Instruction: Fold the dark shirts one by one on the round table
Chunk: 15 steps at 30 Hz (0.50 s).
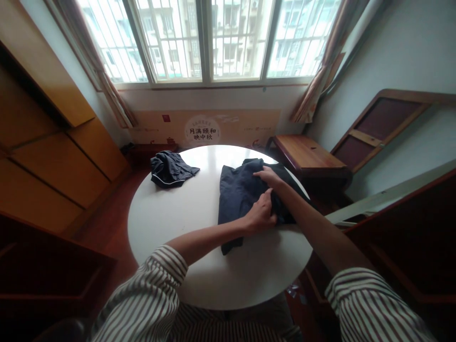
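A dark navy garment lies spread over the right half of the round white table, its lower corner hanging toward me. My left hand is closed on the cloth near the garment's middle, thumb on top; the other fingertips are hidden. Just beyond it, my right hand rests on the fabric with its visible fingers stretched out to the left. Whether it also grips a fold is hard to see. A second dark garment with white piping lies crumpled at the table's far left.
Behind the table to the right stands a low wooden table. A folded wooden frame leans on the right wall. Wooden cabinets line the left side, and a barred window spans the back above a printed banner.
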Motion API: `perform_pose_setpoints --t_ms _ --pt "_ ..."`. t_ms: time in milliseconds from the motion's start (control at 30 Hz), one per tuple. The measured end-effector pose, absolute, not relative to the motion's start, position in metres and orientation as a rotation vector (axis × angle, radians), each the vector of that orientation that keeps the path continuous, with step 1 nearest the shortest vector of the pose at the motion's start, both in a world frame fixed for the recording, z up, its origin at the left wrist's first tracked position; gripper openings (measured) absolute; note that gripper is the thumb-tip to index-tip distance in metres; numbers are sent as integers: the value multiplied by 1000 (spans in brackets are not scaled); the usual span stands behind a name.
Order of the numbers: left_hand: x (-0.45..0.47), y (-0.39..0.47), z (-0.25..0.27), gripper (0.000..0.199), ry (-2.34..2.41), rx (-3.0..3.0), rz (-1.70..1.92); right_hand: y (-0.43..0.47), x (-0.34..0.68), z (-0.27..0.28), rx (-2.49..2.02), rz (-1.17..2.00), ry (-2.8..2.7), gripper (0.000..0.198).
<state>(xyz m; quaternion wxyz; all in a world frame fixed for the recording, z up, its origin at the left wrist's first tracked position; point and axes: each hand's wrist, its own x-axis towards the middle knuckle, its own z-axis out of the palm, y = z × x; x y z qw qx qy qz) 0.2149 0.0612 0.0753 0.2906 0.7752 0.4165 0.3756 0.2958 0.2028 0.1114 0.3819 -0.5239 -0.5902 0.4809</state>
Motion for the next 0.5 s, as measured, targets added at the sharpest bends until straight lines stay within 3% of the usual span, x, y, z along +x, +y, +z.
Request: perform_pose_setpoints --t_ms 133,233,333,433,500 --pt "225 44 76 76 1103 2078 1020 220 298 107 -1296 1101 -1521 30" --pt "212 16 84 59 991 2244 953 225 301 110 -1328 1021 -1583 37" --pt "172 -8 91 38 952 2426 946 216 312 113 -1474 733 -1726 46" --pt "112 5 94 26 1239 2312 1052 196 329 109 -1587 441 -1873 55" --pt "72 36 92 23 1521 2043 1092 180 342 101 -1629 464 -1917 62"
